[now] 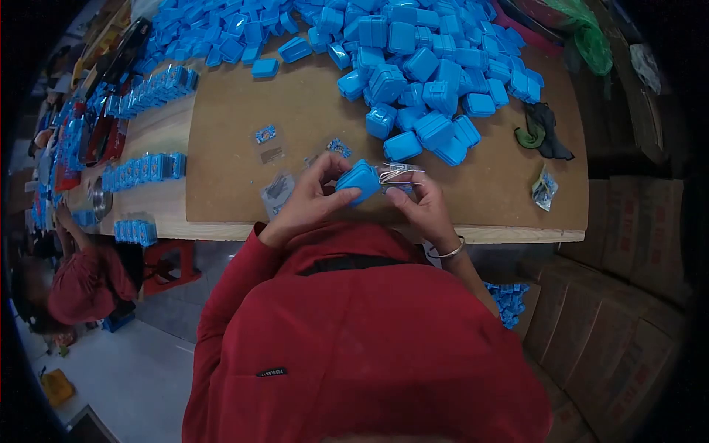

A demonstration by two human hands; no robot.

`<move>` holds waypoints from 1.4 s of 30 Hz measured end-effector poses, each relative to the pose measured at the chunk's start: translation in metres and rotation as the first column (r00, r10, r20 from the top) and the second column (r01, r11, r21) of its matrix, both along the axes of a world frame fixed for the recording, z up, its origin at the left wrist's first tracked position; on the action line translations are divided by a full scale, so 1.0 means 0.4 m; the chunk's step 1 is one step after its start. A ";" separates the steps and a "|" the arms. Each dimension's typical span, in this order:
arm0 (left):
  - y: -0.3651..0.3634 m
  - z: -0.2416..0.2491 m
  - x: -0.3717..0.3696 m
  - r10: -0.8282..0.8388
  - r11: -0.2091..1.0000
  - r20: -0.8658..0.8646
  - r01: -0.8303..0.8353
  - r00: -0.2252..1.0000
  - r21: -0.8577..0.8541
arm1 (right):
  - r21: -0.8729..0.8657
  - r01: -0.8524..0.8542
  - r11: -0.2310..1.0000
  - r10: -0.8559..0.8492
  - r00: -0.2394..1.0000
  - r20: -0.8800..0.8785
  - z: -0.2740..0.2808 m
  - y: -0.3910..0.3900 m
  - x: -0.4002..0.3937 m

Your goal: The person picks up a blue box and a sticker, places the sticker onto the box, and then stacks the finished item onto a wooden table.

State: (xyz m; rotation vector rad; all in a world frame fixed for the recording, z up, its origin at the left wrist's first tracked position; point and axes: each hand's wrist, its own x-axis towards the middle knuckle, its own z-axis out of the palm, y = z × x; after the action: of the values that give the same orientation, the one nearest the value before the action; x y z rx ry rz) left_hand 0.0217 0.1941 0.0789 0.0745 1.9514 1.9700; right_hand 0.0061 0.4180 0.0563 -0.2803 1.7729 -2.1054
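Between the fingers and thumb of my left hand is a small blue case, held just above the front part of the brown board. My right hand pinches several thin silvery metal pieces close to the right end of that case. Behind my hands, small printed packets lie on the board, and a clear bag is beside my left hand. A large heap of blue cases rises just beyond my right hand.
Rows of blue cases stand at the left. A dark cloth and a small packet lie at the right. Cardboard boxes are stacked beyond the table edge. Another person sits at the far left by a red stool.
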 end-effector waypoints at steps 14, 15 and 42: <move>-0.013 0.027 0.001 0.001 1.000 -0.067 0.001 0.998 0.024 | -0.188 -0.072 0.979 0.066 0.997 -0.040 0.045 -0.016 -0.020; -0.015 0.030 0.000 -0.006 1.000 -0.080 0.006 0.997 0.008 | -0.194 -0.073 0.978 0.067 0.997 -0.034 0.046 -0.018 -0.021; -0.034 0.038 -0.003 0.018 1.000 -0.201 -0.020 0.979 -0.007 | 0.068 -0.106 0.992 0.114 0.984 -0.136 0.087 -0.028 -0.034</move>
State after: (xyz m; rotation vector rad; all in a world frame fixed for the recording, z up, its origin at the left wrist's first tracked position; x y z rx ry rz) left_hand 0.0206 0.1803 0.0941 0.2635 2.0915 2.0350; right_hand -0.0076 0.4070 0.0909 -0.5090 1.8505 -1.9943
